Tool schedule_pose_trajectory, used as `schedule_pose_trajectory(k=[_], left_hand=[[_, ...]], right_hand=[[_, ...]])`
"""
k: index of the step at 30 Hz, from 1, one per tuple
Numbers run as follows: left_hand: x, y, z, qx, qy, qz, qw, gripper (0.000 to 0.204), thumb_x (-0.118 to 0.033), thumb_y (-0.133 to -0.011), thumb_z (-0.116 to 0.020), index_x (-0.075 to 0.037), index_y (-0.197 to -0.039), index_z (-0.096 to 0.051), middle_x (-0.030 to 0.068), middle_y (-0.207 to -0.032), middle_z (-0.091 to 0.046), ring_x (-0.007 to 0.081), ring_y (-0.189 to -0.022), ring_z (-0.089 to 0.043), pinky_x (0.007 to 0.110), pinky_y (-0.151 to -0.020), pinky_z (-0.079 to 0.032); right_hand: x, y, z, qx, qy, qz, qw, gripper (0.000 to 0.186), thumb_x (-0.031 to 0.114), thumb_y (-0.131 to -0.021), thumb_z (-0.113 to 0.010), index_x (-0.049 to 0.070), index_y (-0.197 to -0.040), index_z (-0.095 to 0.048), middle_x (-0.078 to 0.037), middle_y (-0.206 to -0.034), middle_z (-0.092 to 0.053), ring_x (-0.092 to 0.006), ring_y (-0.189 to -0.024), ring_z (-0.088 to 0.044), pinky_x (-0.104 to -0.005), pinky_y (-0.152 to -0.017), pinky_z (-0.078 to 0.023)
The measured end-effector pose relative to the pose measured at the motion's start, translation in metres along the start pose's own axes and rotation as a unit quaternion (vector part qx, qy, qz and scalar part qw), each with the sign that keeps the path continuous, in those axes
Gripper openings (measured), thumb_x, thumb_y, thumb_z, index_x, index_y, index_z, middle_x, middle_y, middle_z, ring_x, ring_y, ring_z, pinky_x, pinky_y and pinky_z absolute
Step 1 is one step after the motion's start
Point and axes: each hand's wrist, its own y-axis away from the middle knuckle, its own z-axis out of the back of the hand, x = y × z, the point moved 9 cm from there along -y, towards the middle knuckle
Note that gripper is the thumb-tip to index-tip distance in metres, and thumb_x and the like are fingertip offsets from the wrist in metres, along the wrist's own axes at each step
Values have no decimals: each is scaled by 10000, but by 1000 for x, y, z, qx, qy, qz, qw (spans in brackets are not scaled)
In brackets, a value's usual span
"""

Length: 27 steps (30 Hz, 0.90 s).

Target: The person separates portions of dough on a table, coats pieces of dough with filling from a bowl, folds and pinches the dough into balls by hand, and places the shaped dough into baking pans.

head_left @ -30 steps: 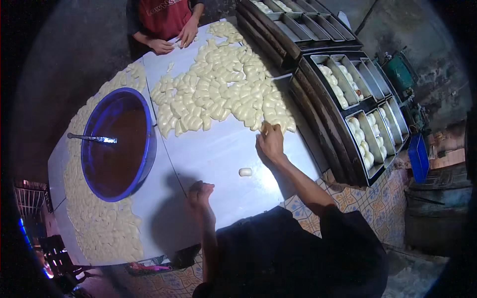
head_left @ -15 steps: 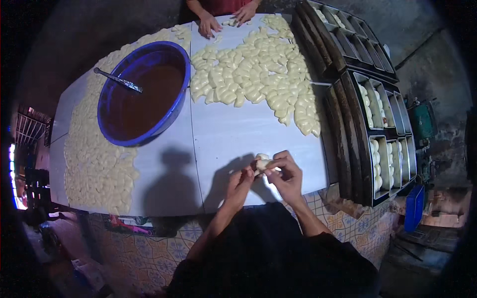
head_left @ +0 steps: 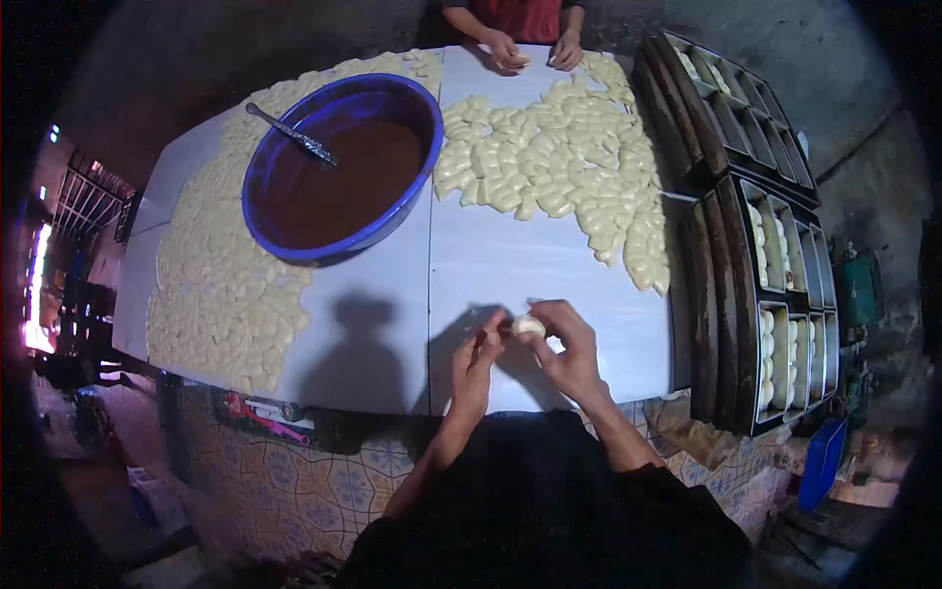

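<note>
The dough piece (head_left: 530, 327) is above the near side of the white table (head_left: 515, 253), grasped by the right hand (head_left: 571, 351); whether the left hand (head_left: 475, 371) beside it also grips, I cannot tell. Shaping seems in hand, and the next move calls for gentle pressure.

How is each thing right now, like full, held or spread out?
Small rounded cream dough piece: held in the right hand
Left hand: beside that piece; touching unclear
Round blue basin: partly filled with something brown
Silver-handled utensil: leaning on the basin's rim
Pale yellow dough pieces: spread across the white table
Long grey metal tins: some holding dough
</note>
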Motion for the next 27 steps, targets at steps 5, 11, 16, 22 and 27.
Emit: schedule_pose_trajectory(k=[5, 11, 16, 22, 27], left_hand=[[8, 0, 11, -53, 45, 2, 998, 164, -70, -910, -611, 38, -1015, -676, 25, -893, -670, 79, -831, -593, 229, -768, -461], [-8, -3, -20, 99, 414, 43, 904, 166, 63, -848, -572, 20, -983, -658, 75, -967, -662, 163, -908, -630, 282, -827, -491], [13, -6, -19, 154, 614, 163, 757, 688, -506, -828, -641, 39, -1230, -521, 131, -1149, -591, 228, -1067, -553, 402, -957, -433], [-103, -164, 43, 139, 283, -62, 947, 855, -669, -934, -259, 89, -1227, -527, 208, -1170, -600, 277, -1136, -540, 399, -1009, -388], [-137, -287, 195, -22, -581, -20, 813, 920, -707, -917, -138, 28, -992, -686, 143, -821, -679, 191, -718, -607, 341, -681, -479]], right_hand=[[13, -1, -35, 158, 192, 136, 959, 381, 68, -779, -699, 89, -1156, -651, -99, -1055, -535, -215, -869, -572, -315, -769, -482], [19, -14, -66, 234, 15, 143, 962, 503, 495, -944, -464, 86, -1178, -638, -152, -1378, -415, -303, -1218, -395, -436, -987, -341], [-28, -23, -80, 231, -162, -81, 956, 825, 618, -779, -641, 97, -1374, -406, -99, -1418, -375, -225, -1254, -367, -356, -986, -343], [-60, -46, -59, 207, -200, -87, 954, 1110, 782, -718, -563, 129, -1512, -144, -74, -1479, -269, -208, -1234, -403, -394, -915, -388], [-70, -35, -79, 177, -293, -153, 927, 927, 632, -811, -599, 110, -1483, -230, -77, -1455, -337, -194, -1184, -461, -340, -830, -445]])
